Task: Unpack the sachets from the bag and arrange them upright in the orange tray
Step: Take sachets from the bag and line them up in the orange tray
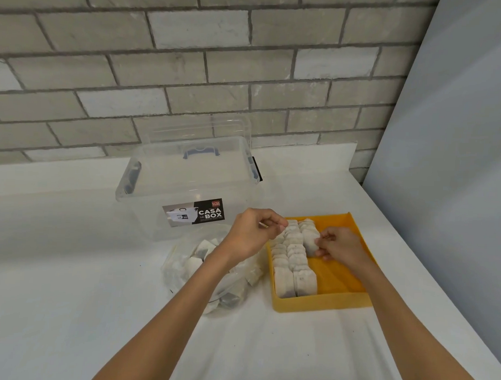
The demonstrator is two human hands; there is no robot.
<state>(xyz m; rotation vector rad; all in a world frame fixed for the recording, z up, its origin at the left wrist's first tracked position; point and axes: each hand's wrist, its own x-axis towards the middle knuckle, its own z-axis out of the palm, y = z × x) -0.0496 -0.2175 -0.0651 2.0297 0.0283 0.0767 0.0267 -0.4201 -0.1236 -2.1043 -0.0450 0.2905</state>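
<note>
In the head view I see the orange tray (322, 304) on the white counter (70, 269), at 3 o'clock from the clear bag (184, 268), which has loose sachets in it. Behind the bag, at 12 o'clock, stands a clear storage box (187, 173). In the tray, upright sachets (287, 253) fill two rows running 6 to 12 o'clock along its 9 o'clock wall, and a shorter third row starts at the 12 o'clock end. The right hand (342, 245) pinches the end sachet (310, 240) of that short row. The left hand (250, 232) hovers, fingers curled, over the far end of the full rows; I cannot tell whether it grips anything. I judge the next sachet belongs just 6 o'clock of the pinched one, where the tray floor is bare. The left hand is nearer the bag, which lies at its 7 o'clock.
</note>
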